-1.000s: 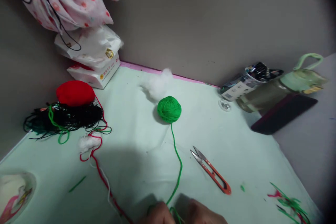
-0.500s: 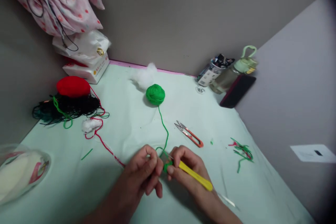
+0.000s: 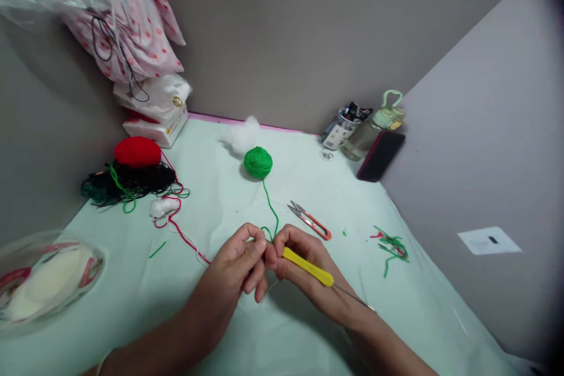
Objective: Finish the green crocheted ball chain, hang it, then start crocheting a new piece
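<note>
My right hand (image 3: 304, 258) is closed around the yellow handle of a crochet hook (image 3: 308, 267); its thin metal shaft sticks out past the handle toward my wrist. Fingertips of both hands meet. My left hand (image 3: 242, 261) pinches green yarn (image 3: 271, 205), which curls in a small loop at the fingers and leads back to a green yarn ball (image 3: 258, 163). Whatever worked piece lies between the fingers is hidden. A red yarn strand (image 3: 187, 239) with some white runs behind my left hand. A fine pale thread hangs below the fingertips.
Orange-handled thread snips (image 3: 311, 221) lie beyond my right hand, and yarn scraps (image 3: 393, 247) to the right. White stuffing (image 3: 243, 135), a pen cup (image 3: 338, 129), a bottle (image 3: 365, 135) and a phone (image 3: 381, 156) stand at the back. Red yarn (image 3: 138, 152) and a plastic bowl (image 3: 99, 264) are left.
The camera view has shifted. My hands have drawn closer together, and the small green piece seen between them is now covered. The hook's handle still sits in my right hand.
</note>
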`<state>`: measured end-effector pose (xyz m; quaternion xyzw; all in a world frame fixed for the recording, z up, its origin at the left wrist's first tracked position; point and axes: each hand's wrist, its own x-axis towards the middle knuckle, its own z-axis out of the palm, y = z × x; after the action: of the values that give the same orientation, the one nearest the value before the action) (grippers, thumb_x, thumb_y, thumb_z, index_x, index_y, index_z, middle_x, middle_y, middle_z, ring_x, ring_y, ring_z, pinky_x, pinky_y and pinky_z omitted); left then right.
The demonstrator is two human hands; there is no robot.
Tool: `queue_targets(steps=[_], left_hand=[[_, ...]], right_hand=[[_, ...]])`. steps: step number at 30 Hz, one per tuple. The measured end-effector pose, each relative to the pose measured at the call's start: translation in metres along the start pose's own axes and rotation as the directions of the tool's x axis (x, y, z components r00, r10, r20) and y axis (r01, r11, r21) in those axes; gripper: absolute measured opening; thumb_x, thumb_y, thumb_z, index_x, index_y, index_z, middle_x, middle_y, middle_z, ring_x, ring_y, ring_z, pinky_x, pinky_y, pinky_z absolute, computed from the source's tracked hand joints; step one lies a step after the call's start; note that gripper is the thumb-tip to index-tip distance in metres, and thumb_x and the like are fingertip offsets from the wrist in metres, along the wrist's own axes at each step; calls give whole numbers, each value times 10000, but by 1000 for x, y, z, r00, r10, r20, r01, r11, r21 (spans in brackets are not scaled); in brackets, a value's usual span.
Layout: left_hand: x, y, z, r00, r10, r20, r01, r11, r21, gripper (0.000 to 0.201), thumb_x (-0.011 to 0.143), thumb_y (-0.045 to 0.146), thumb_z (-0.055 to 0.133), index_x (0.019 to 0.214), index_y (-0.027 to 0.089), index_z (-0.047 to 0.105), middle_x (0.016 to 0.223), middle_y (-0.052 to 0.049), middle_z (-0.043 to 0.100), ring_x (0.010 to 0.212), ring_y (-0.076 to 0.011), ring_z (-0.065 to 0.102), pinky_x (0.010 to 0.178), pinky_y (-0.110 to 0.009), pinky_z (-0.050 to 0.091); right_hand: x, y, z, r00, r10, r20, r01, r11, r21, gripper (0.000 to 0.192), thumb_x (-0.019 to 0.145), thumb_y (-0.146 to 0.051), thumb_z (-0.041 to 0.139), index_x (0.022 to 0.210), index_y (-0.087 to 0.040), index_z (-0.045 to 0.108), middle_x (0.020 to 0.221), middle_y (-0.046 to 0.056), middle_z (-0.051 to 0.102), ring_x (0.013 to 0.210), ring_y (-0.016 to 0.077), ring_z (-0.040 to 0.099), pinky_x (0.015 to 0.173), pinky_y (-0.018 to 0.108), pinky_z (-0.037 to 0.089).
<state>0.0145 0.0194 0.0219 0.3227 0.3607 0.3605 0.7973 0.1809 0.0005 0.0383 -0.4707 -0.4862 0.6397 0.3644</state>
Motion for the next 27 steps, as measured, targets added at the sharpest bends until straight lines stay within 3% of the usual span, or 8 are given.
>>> queue_targets(steps=[6, 9, 12, 15, 19, 22, 24, 27], left_hand=[[13, 5, -17, 993, -20, 118, 7, 994, 107, 410, 853, 568, 706, 816, 219, 494, 413, 140, 401, 321, -48, 267, 398, -195, 363], [21, -2, -16, 991, -4, 133, -8, 996, 89, 419, 851, 568, 709, 796, 218, 485, 440, 140, 398, 340, -42, 240, 394, -187, 371], [26, -8, -15, 994, -1, 106, -10, 995, 98, 408, 859, 552, 702, 793, 211, 487, 539, 114, 456, 391, -42, 270, 434, -199, 409], [29, -10, -22, 993, 7, 122, -35, 973, 228, 407, 887, 583, 642, 806, 218, 482, 585, 89, 471, 440, -73, 370, 496, -233, 419], [29, -15, -40, 977, 126, 171, -202, 797, 569, 390, 987, 536, 491, 754, 224, 484, 583, 61, 422, 512, -112, 350, 522, -265, 275], [29, -22, -50, 967, 148, 207, -251, 698, 671, 385, 1001, 496, 476, 727, 225, 474, 595, 51, 422, 543, -126, 336, 560, -290, 258], [33, -23, -53, 975, 98, 200, -206, 740, 640, 384, 1003, 507, 470, 740, 226, 480, 607, 43, 462, 549, -129, 364, 563, -284, 277], [42, -18, -54, 982, -23, 185, -69, 879, 473, 377, 1004, 530, 472, 788, 222, 496, 659, 17, 584, 542, -126, 454, 555, -268, 333]], right_hand=[[5, 5, -7, 998, 48, 45, -54, 989, 140, 292, 872, -398, 750, 866, -208, 527, 852, -17, 588, 717, 110, 577, 681, 249, 453], [9, 13, -2, 1000, 5, -18, -3, 993, 116, 278, 862, -374, 747, 827, -205, 529, 829, -18, 607, 660, 97, 541, 621, 230, 428], [16, 21, 8, 997, -5, -74, 20, 980, 199, 311, 831, -359, 746, 774, -222, 473, 715, -39, 609, 567, 101, 543, 573, 238, 432], [24, 26, 15, 989, 57, -134, -25, 972, 232, 315, 779, -297, 735, 729, -237, 430, 577, -71, 548, 489, 107, 530, 518, 233, 414], [32, 37, 11, 970, 21, -242, -28, 999, -26, 257, 695, -207, 714, 649, -213, 461, 566, -76, 466, 520, 72, 362, 478, 204, 271], [32, 44, 3, 975, 16, -222, -34, 996, -78, 253, 688, -181, 702, 639, -209, 456, 583, -77, 439, 541, 70, 304, 482, 208, 242], [31, 45, -4, 981, 52, -186, -57, 998, -21, 256, 720, -201, 714, 668, -210, 464, 593, -75, 454, 541, 70, 329, 488, 207, 255], [30, 44, -14, 991, 97, -89, -88, 990, 110, 223, 822, -279, 732, 782, -198, 528, 660, -43, 562, 596, 89, 485, 556, 213, 362]])
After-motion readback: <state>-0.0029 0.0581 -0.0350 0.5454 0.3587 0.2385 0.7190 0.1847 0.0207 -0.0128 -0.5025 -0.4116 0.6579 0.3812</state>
